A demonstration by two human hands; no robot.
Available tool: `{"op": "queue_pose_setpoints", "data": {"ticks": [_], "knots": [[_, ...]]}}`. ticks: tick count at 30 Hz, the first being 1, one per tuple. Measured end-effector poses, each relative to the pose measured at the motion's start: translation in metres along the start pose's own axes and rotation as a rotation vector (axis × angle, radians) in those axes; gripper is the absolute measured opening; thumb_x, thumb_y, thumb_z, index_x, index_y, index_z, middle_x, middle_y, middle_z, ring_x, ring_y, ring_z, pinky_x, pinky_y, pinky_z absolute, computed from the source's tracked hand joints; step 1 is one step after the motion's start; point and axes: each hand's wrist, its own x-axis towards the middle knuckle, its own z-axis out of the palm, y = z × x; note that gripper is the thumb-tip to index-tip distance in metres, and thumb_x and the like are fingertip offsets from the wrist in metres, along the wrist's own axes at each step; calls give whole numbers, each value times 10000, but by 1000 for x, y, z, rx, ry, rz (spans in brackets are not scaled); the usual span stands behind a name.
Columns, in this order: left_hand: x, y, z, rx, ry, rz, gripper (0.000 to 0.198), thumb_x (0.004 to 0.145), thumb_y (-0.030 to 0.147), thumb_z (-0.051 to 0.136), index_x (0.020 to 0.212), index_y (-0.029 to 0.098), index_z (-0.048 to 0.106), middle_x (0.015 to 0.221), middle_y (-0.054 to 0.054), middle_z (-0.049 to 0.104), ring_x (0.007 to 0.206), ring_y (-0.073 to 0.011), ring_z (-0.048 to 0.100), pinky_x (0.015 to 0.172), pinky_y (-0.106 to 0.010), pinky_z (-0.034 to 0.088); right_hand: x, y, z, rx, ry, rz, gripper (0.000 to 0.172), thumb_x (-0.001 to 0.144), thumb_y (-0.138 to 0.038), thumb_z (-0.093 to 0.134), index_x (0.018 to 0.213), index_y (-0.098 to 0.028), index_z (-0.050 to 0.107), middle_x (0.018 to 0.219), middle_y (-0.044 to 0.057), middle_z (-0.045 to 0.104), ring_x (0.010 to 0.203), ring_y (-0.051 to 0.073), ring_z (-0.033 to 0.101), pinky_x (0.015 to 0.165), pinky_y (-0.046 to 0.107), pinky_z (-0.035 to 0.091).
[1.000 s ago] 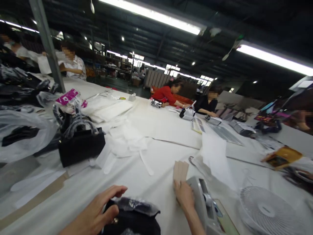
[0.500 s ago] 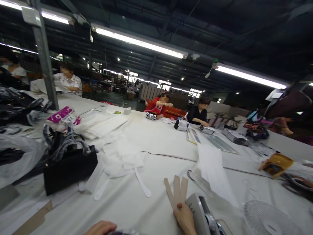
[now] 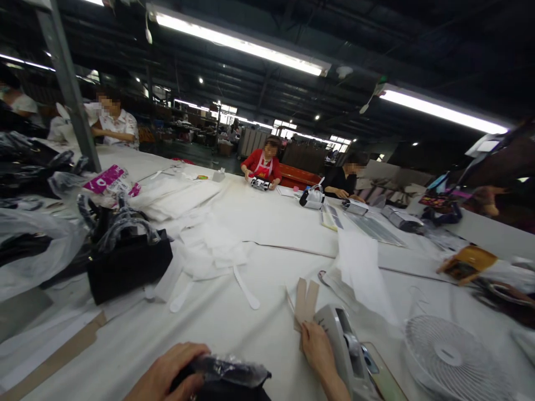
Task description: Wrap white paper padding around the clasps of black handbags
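At the bottom edge, my left hand (image 3: 171,370) grips a black bag (image 3: 234,384) with clear plastic film over its top; much of it is cut off by the frame. My right hand (image 3: 320,351) pinches several tan cardboard strips (image 3: 305,303) at their near ends, and one strip stands edge-on at the left. Right beside that hand is a grey tape dispenser (image 3: 346,340). A phone (image 3: 382,373) lies to the right of the dispenser. On the left, another black handbag (image 3: 131,264) stands with plastic-wrapped handles.
A white fan (image 3: 451,351) sits at the right. White paper sheets (image 3: 361,267) and white tongue-shaped pieces (image 3: 246,292) lie on the white-covered table (image 3: 276,340). A metal post (image 3: 77,94) rises at the left. Across the table, a co-worker in red (image 3: 265,161) handles a small bag.
More of my left hand and the black bag has come into view. The strips in my right hand have shifted, one turning edge-on. The co-worker in red has lowered a raised arm.
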Motion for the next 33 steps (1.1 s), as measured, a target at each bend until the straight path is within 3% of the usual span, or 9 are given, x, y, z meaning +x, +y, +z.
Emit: {"op": "queue_pose_setpoints", "data": {"ticks": [3, 7, 12, 16, 19, 22, 27, 30, 33], "knots": [[-1, 0, 0, -19, -54, -30, 281, 934, 427, 500, 1148, 287, 617, 1102, -18, 677, 1001, -203, 629, 881, -225, 503, -14, -9, 2, 6, 49, 2, 357, 951, -230, 337, 935, -139, 682, 939, 133, 706, 912, 241, 649, 826, 318, 449], [0, 1, 0, -41, -102, -115, 287, 980, 418, 415, 1178, 288, 577, 1160, -19, 635, 1079, -192, 578, 957, -246, 442, -40, -22, 14, 23, 11, -39, 354, 952, -333, 393, 804, -196, 685, 782, 62, 709, 756, 209, 668, 693, 273, 481], [4, 8, -6, -60, -158, -112, 280, 989, 403, 401, 1174, 268, 562, 1130, -35, 619, 1053, -193, 558, 952, -269, 408, -57, -33, 27, -34, 31, -137, 259, 847, -305, 595, 1068, -191, 665, 1063, 111, 675, 1017, 286, 616, 813, 352, 461], [12, 14, -10, -61, -165, -94, 278, 992, 378, 369, 996, 214, 593, 962, -32, 638, 907, -188, 577, 817, -254, 415, -51, -41, 34, -33, 22, -224, 122, 839, -264, 606, 903, -195, 684, 832, 65, 669, 794, 229, 642, 701, 298, 470], [20, 16, -9, -23, -126, -137, 280, 985, 343, 369, 819, 198, 543, 785, 5, 603, 734, -160, 552, 686, -242, 374, -42, -43, 34, -6, 73, -253, 242, 893, -182, 463, 764, -173, 668, 724, 77, 656, 708, 225, 640, 654, 299, 474], [28, 14, -8, 29, -67, -217, 265, 961, 315, 396, 741, 196, 482, 676, 24, 539, 640, -148, 499, 612, -253, 304, -40, -41, 21, 62, 165, -256, 294, 924, -199, 406, 842, -157, 685, 782, 100, 703, 701, 223, 667, 632, 297, 503], [37, 8, -7, -81, -78, -285, 285, 926, 332, 440, 681, 186, 449, 614, 41, 457, 598, -133, 433, 576, -254, 263, -62, -64, -33, 273, 366, -352, 257, 930, -361, 509, 1037, -191, 670, 996, 96, 703, 892, 226, 675, 777, 317, 548], [41, 2, -8, -139, -98, -293, 310, 916, 358, 445, 663, 179, 451, 606, 47, 426, 589, -124, 404, 558, -243, 266, -75, -104, -60, 438, 268, -651, 189, 907, -227, 576, 1074, -244, 663, 905, 53, 692, 813, 186, 664, 750, 300, 549], [44, -5, -7, -213, -117, -301, 326, 905, 388, 462, 659, 174, 454, 596, 54, 401, 571, -114, 376, 524, -233, 257, -78, -138, -66, 362, 137, -839, 219, 931, -156, 510, 1084, -223, 652, 814, 46, 664, 725, 163, 622, 654, 279, 514]]}}
